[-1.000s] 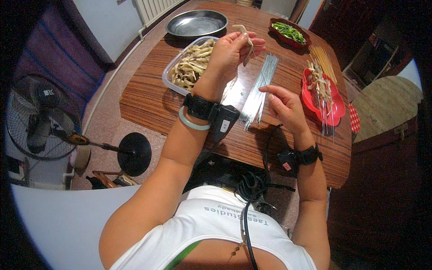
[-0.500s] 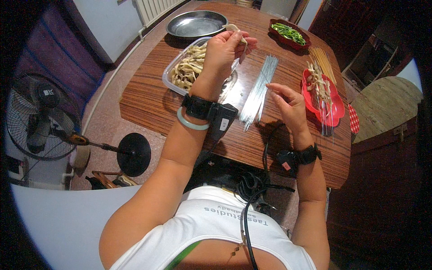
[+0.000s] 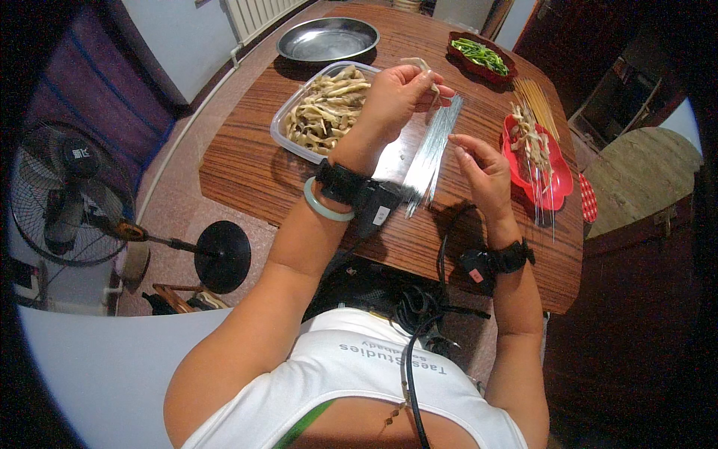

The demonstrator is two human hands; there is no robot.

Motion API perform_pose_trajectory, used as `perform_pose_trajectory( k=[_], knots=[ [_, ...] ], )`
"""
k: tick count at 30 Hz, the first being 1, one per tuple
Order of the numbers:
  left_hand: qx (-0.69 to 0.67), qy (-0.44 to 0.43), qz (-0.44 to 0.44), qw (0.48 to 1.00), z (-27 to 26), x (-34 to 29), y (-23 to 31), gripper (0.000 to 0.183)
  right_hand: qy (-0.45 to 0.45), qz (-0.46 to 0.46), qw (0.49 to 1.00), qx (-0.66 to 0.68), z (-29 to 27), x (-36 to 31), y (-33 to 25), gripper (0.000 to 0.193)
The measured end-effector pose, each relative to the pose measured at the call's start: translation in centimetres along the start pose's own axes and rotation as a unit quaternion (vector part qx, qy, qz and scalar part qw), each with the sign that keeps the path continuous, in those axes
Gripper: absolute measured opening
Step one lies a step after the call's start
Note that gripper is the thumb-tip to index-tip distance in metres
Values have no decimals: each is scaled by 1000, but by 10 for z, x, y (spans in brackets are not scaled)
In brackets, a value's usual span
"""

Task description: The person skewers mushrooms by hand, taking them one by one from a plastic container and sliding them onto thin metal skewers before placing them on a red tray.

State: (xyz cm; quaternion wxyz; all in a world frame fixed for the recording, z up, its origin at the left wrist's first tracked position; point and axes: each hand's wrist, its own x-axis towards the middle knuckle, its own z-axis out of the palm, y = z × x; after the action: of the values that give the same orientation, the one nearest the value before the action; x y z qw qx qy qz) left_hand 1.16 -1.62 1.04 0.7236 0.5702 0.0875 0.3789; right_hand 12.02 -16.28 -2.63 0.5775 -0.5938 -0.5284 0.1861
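My left hand pinches a pale strip of oyster mushroom between thumb and fingers, raised above the table. To its right and nearer me, my right hand has thumb and index finger closed together; anything thin between the tips cannot be made out. Beside the right fingertips lies a bundle of thin metal skewers. Left of my left hand, torn oyster mushrooms fill a clear plastic container. Threaded mushrooms on metal skewers rest in a red scalloped tray at the right.
An oval metal dish stands at the far left of the wooden table. Chopped green vegetables sit in a dark red bowl at the back, near bamboo skewers. Black cables hang before me. A fan stands left.
My left hand has moved right with the mushroom strip, away from the container and toward my right hand. My right hand has shifted slightly right.
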Motion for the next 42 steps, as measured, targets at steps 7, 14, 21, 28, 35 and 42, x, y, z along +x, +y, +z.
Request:
perform_pose_trajectory(
  k=[7,14,21,28,35,42],
  knots=[
    [-104,1,-20,994,0,1,1,33,-1,33,999,42,1,1,-3,20],
    [-57,-19,5,998,3,3,-5,30,-36,57,997,35,4,-1,-7,21],
    [-60,26,-7,998,3,1,-5,26,-103,87,989,55,7,-2,2,21],
    [-39,-38,-22,998,15,0,-22,27,-50,56,994,74,6,-1,-4,21],
    [-12,-55,-55,997,24,-2,-23,25,-30,46,996,74,2,1,2,20],
    [16,-36,-63,997,17,-3,-21,29,-27,46,993,110,7,1,3,19]
  ],
)
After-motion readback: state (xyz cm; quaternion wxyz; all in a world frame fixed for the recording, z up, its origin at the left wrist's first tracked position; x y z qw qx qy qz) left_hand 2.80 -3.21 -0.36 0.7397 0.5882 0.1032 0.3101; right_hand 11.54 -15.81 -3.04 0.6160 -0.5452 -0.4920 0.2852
